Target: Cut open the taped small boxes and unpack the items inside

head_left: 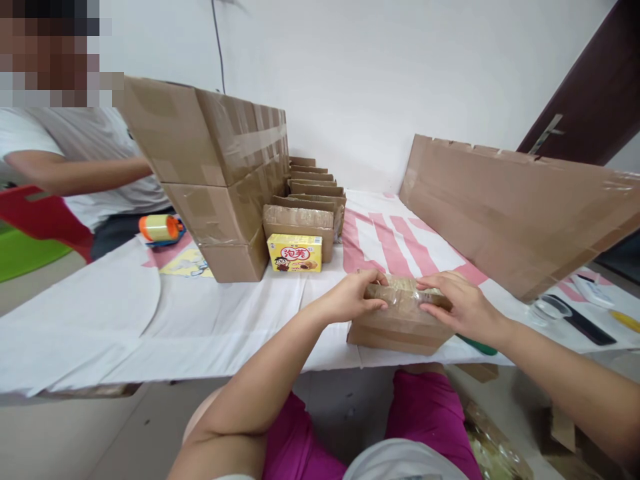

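At the near edge of the table, two hands pinch a taped box edge

Near the middle of the cloth-covered table (245,327), close to its near edge, a brown cardboard box (395,337) sits just in front of the person. It is to the right of and nearer than the yellow carton (296,254), with the tall box stack (193,137) farther left and the large cardboard panel (500,200) to the far right.

The left hand (356,298) has the left part of the box's taped upper edge (407,298) between thumb and fingers, thumb on the near side. The right hand (470,305) takes the right part in the same way. On both, the fingers are bent and parted from the thumb only by the cardboard; how hard they press, I cannot tell.

Good handling here means matching the pull of both hands, keeping the thumbs level, and working from the middle outward so that the edge stays straight and the tape does not pucker or tear. Light pressure should spare the thin walls.

The box rests upright, taped edge uppermost, one broad side facing the person. Its long axis runs left to right, roughly along the table's near edge; no marking that I can make out shows which side is its front
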